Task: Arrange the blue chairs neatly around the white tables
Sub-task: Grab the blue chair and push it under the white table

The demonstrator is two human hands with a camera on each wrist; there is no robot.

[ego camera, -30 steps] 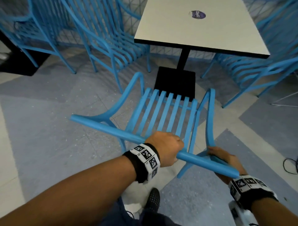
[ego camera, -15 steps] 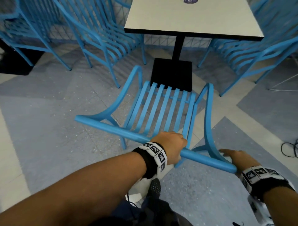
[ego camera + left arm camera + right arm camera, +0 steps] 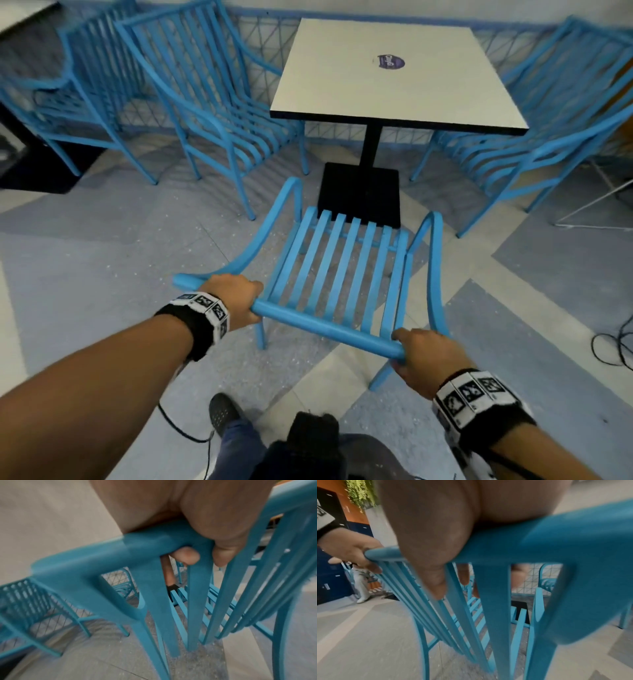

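Both hands grip the top rail of a blue chair (image 3: 346,270): left hand (image 3: 233,301) wrapped round the rail near its left end, right hand (image 3: 424,363) curled over its right end. The chair stands on the floor facing the white table (image 3: 394,78), seat front just before the black base (image 3: 359,192). Other blue chairs flank the table.

1. The slatted blue metal armchair (image 3: 346,270) stands before the square white pedestal table (image 3: 394,78), facing it.
2. Another blue armchair (image 3: 219,113) sits left of the table.
3. A third blue armchair (image 3: 534,137) sits right.
4. Both hands, left hand (image 3: 233,301) and right hand (image 3: 424,363), hold the near chair's top rail.
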